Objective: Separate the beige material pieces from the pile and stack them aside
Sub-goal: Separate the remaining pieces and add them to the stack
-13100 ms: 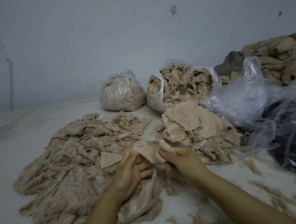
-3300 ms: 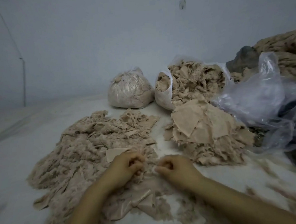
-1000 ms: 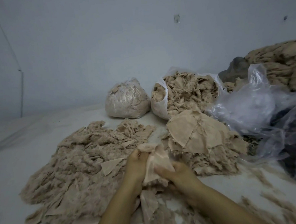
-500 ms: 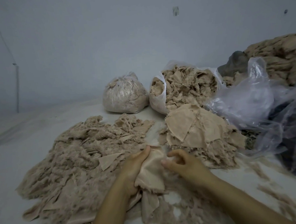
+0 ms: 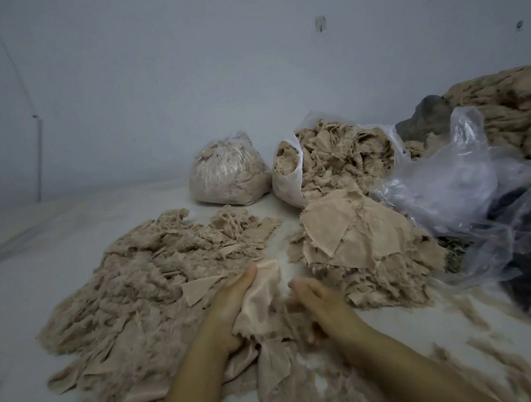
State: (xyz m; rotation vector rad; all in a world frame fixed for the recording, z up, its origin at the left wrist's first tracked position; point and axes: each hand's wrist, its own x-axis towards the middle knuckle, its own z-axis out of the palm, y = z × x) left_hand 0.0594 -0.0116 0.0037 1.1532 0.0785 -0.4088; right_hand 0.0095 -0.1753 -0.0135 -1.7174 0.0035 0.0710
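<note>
Left hand (image 5: 230, 308): the grip is closed on a beige cloth piece (image 5: 259, 300). The thumb lies along the upper left edge of the piece and the remaining fingers are hidden beneath it. The piece drapes over the palm, with its frayed lower edge hanging toward the surface (image 5: 20, 271).

Right hand (image 5: 318, 303): positioned just beside the held piece, on its right. The fingers are curled downward into loose fibres; the frame is blurred at this point, so whether they pinch anything cannot be determined.

Directly below both hands, further cloth pieces and fibre strands lie on the surface.

Left of the hands: the unsorted pile (image 5: 144, 279), a broad, low heap of shredded beige scraps and fluff. A flat triangular scrap (image 5: 198, 287) lies on its near right side, close to the left thumb.

Right of the hands and slightly farther away: the stack (image 5: 360, 244) of flat beige pieces, layered on a fluffy base. It is apart from the pile, with a strip of bare surface between them.

Behind the stack: an open plastic bag (image 5: 333, 162) filled with beige scraps. To its left stands a closed bag (image 5: 228, 172) of similar material.

Far right: crumpled clear plastic (image 5: 450, 186) over a dark mass, with another beige heap (image 5: 507, 105) behind. A plain wall (image 5: 187, 65) forms the background.
</note>
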